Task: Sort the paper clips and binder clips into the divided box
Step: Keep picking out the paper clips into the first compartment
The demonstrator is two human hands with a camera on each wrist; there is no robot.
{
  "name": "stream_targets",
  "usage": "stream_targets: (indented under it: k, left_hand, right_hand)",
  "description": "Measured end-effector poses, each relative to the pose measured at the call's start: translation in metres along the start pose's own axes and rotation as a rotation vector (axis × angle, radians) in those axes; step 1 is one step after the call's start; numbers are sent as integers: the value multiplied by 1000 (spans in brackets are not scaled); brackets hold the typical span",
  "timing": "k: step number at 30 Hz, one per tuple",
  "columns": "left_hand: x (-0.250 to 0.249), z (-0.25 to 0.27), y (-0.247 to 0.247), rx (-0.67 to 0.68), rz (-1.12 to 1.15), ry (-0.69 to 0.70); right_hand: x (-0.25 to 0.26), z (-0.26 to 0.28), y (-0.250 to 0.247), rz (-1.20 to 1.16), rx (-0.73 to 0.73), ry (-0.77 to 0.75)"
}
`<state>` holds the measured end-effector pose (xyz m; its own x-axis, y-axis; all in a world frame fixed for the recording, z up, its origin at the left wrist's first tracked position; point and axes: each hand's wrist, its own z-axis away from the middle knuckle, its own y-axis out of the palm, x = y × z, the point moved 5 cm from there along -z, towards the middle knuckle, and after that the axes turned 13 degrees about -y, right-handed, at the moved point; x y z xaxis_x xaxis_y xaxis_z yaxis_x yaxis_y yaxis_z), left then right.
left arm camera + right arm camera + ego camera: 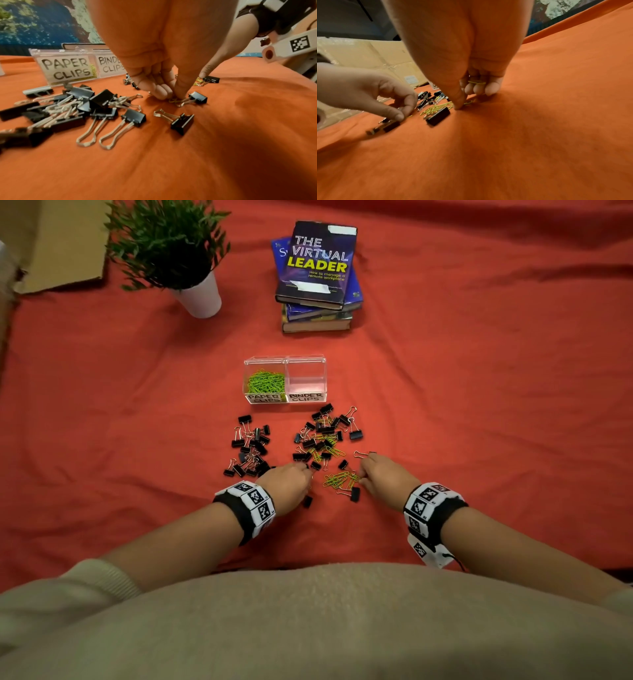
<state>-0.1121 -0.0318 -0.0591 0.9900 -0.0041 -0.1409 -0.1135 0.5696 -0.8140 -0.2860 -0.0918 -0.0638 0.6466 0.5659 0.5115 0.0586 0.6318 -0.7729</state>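
Observation:
A clear divided box (285,400) stands ahead of me on the cloth. Green paper clips (266,381) fill its "PAPER CLIPS" side, while the "BINDER CLIPS" side (306,378) holds nothing. Black binder clips (250,450) lie heaped at the left, and a mixed heap (323,436) lies at the right. Loose green paper clips (340,479) sit between my hands. My left hand (171,96) pinches a paper clip (174,100) against the cloth beside a binder clip (198,98). Curled round a green paper clip (476,82), my right hand (465,97) has its thumb down among the loose ones.
A stack of books (318,275) and a potted plant (178,251) stand beyond the box. Cardboard (58,241) lies at the far left. Single binder clips (355,494) lie close to my wrists on the red cloth (479,405).

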Motion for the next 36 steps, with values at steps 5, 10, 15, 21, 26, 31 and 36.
stream_targets:
  k: [5,10,15,21,26,31,36]
  left_hand:
    - [-4,0,3,-35,-40,-16]
    - [-2,-1,-21,-34,407,-123]
    - [-12,-13,-27,21,670,-169]
    - [-30,-23,-17,-14,404,-100]
    - [-33,-23,-8,-48,153,12]
    - [-34,-22,-8,-113,-40,60]
    - [-36,-22,-9,-89,-94,47]
  right_hand:
    - [0,-1,5,22,7,-7]
    - [-18,6,-8,-401,-167,113]
    - [-24,0,-21,-872,-263,271]
    - [-4,-21,-23,-606,-237,243]
    - [2,-38,-14,-323,-159,194]
    - [-9,-33,-30,-279,-249,153]
    - [2,-23,-22,-122,-51,-67]
